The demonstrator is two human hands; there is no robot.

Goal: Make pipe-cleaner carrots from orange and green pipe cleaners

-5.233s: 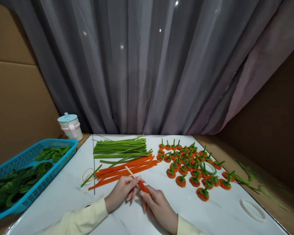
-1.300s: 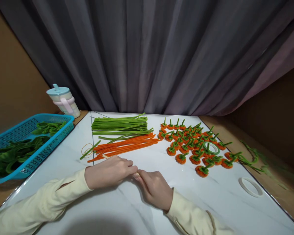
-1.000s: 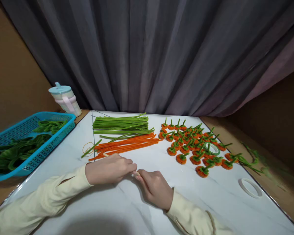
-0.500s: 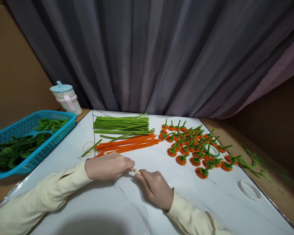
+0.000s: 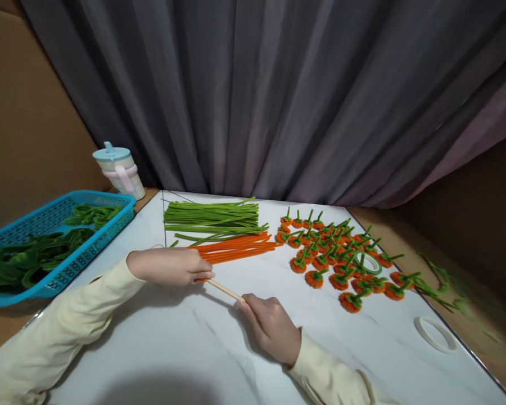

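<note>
My right hand [image 5: 272,331] is closed round one end of a thin wooden stick [image 5: 224,289]. The stick slants up and left to the fingertips of my left hand [image 5: 171,266], which pinch a small orange pipe cleaner piece [image 5: 200,280] at its far end. Most of that piece is hidden under the fingers. Just behind my left hand lie loose orange pipe cleaners [image 5: 240,247], partly covered by it. Farther back is a bundle of green pipe cleaners [image 5: 211,216]. Many small orange pumpkin shapes [image 5: 315,279] with green stems stand in a group to the right.
A blue basket [image 5: 88,267] of green fuzzy pieces stands at the left, with a lidded cup [image 5: 120,171] behind it. One tape roll [image 5: 367,262] rests on the pumpkins; a white ring [image 5: 435,334] lies near the right edge. A grey curtain [image 5: 244,95] hangs behind.
My left hand has drawn left, away from my right hand, so more of the stick shows. Orange is now visible at its fingertips. My right hand has barely moved; the view has shifted slightly.
</note>
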